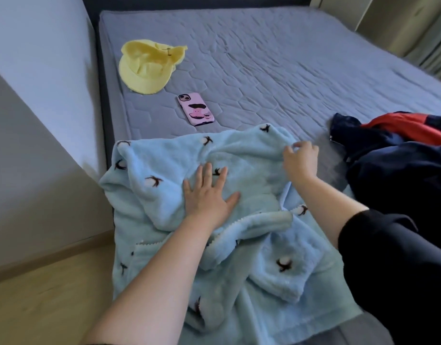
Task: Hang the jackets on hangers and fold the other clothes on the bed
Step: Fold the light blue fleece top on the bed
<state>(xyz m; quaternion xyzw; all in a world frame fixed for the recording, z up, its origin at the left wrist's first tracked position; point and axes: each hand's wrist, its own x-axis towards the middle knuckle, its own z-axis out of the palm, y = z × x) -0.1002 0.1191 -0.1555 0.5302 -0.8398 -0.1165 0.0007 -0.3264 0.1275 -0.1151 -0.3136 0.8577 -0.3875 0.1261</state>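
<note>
A light blue fleece garment (164, 170) with small dark and white flower prints lies rumpled over the near left corner of the bed (276, 58), part of it hanging off the edge. My left hand (208, 192) presses flat on its middle, fingers spread. My right hand (301, 161) is at its upper right edge with fingers curled, pinching the fabric. A dark navy and red jacket (401, 150) is heaped on the bed at the right.
A yellow cap (144, 68) and a pink-cased phone (195, 109) lie on the grey quilted mattress at the left. A white wall panel (40, 95) runs along the bed's left side above a wooden floor (40, 295). Curtains (433, 46) hang at far right.
</note>
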